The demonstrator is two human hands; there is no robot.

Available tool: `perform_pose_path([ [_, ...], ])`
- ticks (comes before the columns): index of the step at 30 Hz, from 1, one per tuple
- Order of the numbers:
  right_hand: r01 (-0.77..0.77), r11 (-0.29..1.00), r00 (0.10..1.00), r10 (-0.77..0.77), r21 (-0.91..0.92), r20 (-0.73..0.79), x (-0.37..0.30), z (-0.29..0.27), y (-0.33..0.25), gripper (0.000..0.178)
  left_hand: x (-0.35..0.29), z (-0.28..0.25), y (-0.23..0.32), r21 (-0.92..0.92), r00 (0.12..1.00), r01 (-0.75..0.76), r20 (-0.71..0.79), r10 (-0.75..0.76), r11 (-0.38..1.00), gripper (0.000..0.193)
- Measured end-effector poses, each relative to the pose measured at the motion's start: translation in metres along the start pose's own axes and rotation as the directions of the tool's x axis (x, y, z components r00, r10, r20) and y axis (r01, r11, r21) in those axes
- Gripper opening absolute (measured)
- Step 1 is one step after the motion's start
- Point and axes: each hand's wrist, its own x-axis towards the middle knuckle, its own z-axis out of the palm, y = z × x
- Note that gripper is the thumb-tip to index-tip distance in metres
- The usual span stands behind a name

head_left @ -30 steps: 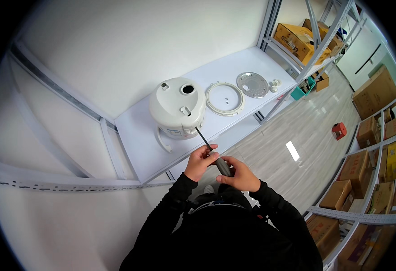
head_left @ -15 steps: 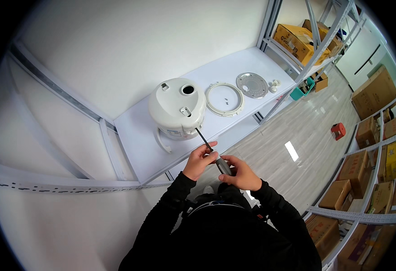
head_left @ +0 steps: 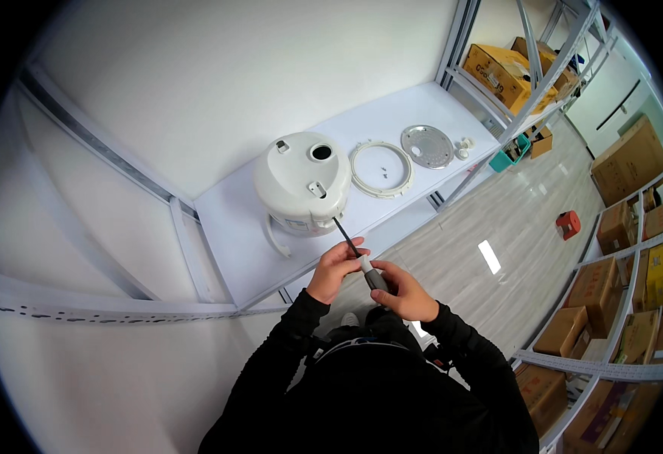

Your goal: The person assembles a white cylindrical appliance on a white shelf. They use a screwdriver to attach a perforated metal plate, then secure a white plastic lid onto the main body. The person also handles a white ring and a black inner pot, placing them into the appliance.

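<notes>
A screwdriver (head_left: pixel 348 237) with a dark shaft and a grey handle is held across in front of me. My left hand (head_left: pixel 331 276) pinches it where the shaft meets the handle, while my right hand (head_left: pixel 408 296) grips the handle. The shaft points away from me, its tip at the near side of a white rice cooker (head_left: pixel 297 175) below the lid; whether it touches cannot be made out. The cooker's lid has a round dark hole and a small slot. Beside the cooker lie a white ring (head_left: pixel 357 175) with a few tiny screws inside its outline, and a round perforated metal plate (head_left: pixel 427 147).
The cooker stands on a white shelf table (head_left: pixel 248 268) against a wall. Small white parts (head_left: pixel 463 149) sit at its right end. A metal rack (head_left: pixel 543 91) holds yellow boxes (head_left: pixel 509 76). Shelves with cartons (head_left: pixel 593 291) line the right, and a red object (head_left: pixel 568 225) is on the floor.
The view has shifted slightly, so the cooker and parts appear a little to the right. Both hands keep hold of the screwdriver, with my right fingers slightly shifted on its handle.
</notes>
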Motion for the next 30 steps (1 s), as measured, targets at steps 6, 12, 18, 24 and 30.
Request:
perform_pose_path([
  [6,0.056,0.989,0.993,-0.07,-0.137,-0.097,-0.001,0.0,0.004,0.06,0.023,-0.013,0.005,-0.003,0.962,0.005,-0.271,-0.005,1.0,0.037],
  [12,0.073,0.972,0.986,-0.104,-0.222,-0.133,-0.004,0.001,-0.002,0.059,0.038,-0.017,0.012,-0.002,0.937,-0.049,-0.347,0.045,0.999,0.035],
  [18,0.089,0.963,0.983,-0.126,-0.256,-0.132,-0.008,-0.001,-0.006,0.059,0.038,-0.011,0.012,-0.06,0.928,-0.042,-0.371,0.017,0.997,0.033],
  [24,0.108,0.964,0.98,-0.143,-0.242,-0.136,-0.005,-0.004,-0.001,0.058,0.039,-0.01,0.013,-0.097,0.93,-0.06,-0.367,0.021,0.993,0.027],
  [30,0.097,0.974,0.985,-0.124,-0.204,-0.121,-0.003,-0.004,-0.001,0.058,0.039,-0.009,0.008,0.016,0.913,-0.079,-0.4,0.079,0.997,0.026],
])
